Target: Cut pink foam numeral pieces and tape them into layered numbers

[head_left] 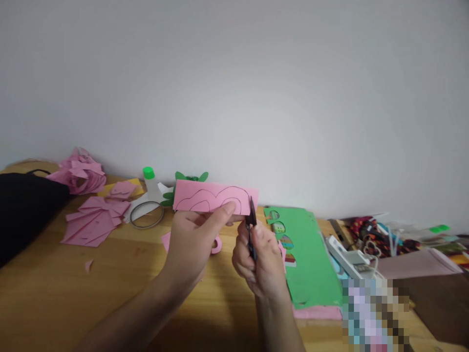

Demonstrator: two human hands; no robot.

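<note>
A pink paper strip (pixel 194 191) with curved dark lines drawn on it is held up above the wooden table. My left hand (pixel 198 239) pinches its lower edge, thumb in front and fingers behind. My right hand (pixel 260 254) is wrapped round dark scissors (pixel 252 220), whose blades point upward at the strip's right end, touching the paper near the drawn line. Below the strip, partly behind my left hand, a pink cut piece (pixel 217 245) with a rounded shape lies on the table.
On the table (pixel 139 274), folded pink papers (pixel 93 222), a glue stick (pixel 149 180) and a tape ring (pixel 146 215) are at left. Green sheets (pixel 311 254) with cut-outs lie right, beside a white power strip (pixel 346 256). A black item (pixel 25 210) sits far left.
</note>
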